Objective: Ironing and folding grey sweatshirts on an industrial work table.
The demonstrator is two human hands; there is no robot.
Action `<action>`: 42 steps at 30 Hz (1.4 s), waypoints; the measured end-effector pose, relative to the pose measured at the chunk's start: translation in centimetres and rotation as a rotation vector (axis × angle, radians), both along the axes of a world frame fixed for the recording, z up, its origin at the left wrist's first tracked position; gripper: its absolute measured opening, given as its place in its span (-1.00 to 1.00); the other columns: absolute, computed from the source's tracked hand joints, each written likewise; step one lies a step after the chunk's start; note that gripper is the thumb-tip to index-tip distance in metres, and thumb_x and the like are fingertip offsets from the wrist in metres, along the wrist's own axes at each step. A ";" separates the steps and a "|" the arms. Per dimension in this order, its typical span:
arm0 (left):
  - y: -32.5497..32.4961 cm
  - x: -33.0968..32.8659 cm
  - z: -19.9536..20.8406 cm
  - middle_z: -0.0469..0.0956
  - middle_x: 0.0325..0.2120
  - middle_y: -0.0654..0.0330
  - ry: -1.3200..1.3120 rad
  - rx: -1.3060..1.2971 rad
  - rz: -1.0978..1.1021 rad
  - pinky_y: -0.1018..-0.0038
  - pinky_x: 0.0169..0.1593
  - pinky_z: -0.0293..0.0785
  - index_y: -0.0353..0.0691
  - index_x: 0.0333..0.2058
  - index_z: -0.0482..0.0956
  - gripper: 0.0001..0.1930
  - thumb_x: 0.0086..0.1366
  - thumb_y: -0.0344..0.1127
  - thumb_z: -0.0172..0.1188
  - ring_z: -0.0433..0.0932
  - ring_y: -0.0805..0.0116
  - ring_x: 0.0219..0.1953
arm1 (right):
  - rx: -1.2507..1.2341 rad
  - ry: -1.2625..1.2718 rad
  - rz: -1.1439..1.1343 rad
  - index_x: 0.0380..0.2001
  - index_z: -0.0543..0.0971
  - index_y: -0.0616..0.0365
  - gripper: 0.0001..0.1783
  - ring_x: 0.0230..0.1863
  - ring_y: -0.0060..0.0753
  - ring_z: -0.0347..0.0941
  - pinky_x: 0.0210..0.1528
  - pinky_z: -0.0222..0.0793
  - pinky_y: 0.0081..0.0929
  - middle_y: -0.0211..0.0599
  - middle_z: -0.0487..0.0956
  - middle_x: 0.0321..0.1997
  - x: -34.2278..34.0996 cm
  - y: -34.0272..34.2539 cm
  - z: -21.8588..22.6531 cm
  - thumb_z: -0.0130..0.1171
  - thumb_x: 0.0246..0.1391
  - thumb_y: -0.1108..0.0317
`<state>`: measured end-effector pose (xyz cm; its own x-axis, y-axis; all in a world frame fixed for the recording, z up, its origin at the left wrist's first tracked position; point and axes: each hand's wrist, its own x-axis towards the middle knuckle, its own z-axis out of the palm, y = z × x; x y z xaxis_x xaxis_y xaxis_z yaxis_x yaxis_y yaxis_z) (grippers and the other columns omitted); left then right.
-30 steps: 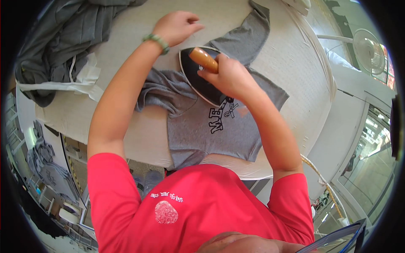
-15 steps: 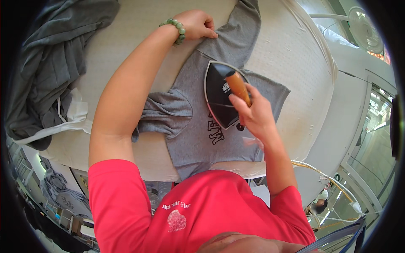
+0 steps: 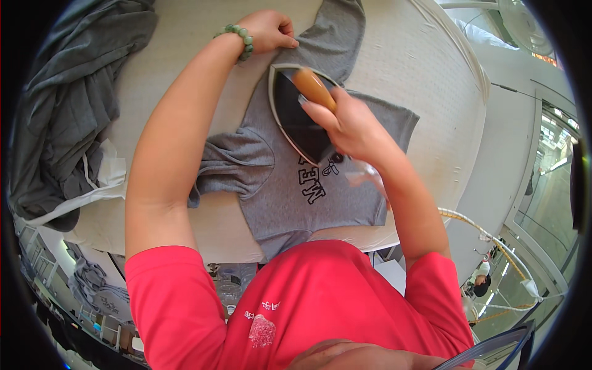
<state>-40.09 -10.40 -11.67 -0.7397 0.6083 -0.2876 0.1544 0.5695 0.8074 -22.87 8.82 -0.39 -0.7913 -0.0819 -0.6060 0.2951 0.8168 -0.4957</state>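
A grey sweatshirt (image 3: 265, 219) with dark printed letters lies spread on the padded ironing table (image 3: 185, 80). My right hand (image 3: 361, 126) is wrapped round the orange-brown handle of a black iron (image 3: 301, 120). The iron rests on the sweatshirt's upper part, near the base of the far sleeve, and covers part of the print. At that sleeve's left edge, my left hand (image 3: 268, 32) pinches the cloth between thumb and fingers. The near-left sleeve (image 3: 231, 163) lies bunched in folds.
A heap of dark grey garments (image 3: 74, 92) covers the table's left side, with a white cloth strip (image 3: 92, 197) by it. A yellow-and-white hose (image 3: 487, 237) hangs at the right. A fan (image 3: 524, 24) stands at the far right. Plastic bottles (image 3: 229, 282) are below the near edge.
The iron in my right hand has slid left and farther away over the sweatshirt, uncovering more of the print. My left hand stays at the far sleeve's edge. The whole view has shifted slightly.
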 end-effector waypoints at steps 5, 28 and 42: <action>0.6 2.7 0.6 0.71 -0.27 0.12 0.095 -0.082 0.107 0.29 -0.05 0.56 -0.18 -0.17 0.71 -0.68 0.25 -0.08 0.40 0.67 0.17 -0.16 | 0.169 0.067 -0.128 0.08 0.51 0.28 -0.38 -0.08 0.20 0.64 -0.02 0.51 -0.15 0.17 0.69 -0.19 10.0 6.2 0.6 0.30 0.24 -0.07; 3.4 60.9 3.1 0.69 -0.41 0.19 -0.309 0.112 1.421 0.50 -0.24 0.55 -0.36 -0.06 0.61 -0.74 0.44 -0.26 0.28 0.62 0.51 -0.36 | 0.122 0.177 0.708 0.03 0.57 0.33 -0.41 -0.06 0.29 0.63 -0.01 0.51 0.06 0.26 0.68 -0.17 18.7 -5.3 1.6 0.27 0.20 -0.02; 4.6 62.4 1.4 0.67 -0.37 -0.04 0.018 -0.049 1.528 0.25 -0.24 0.54 -0.30 -0.16 0.56 -0.70 0.52 -0.13 0.15 0.66 0.04 -0.34 | 0.032 0.179 1.187 -0.11 0.59 0.28 -0.59 -0.16 0.28 0.63 -0.08 0.51 0.05 0.18 0.68 -0.25 17.9 -10.2 -0.5 0.26 0.21 0.11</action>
<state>22.33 -5.79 -10.30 -0.6337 -0.7255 -0.2684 -0.5773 0.2126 0.7883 -4.94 -1.34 -0.86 -0.3053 -0.8041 -0.5101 -0.7212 0.5450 -0.4276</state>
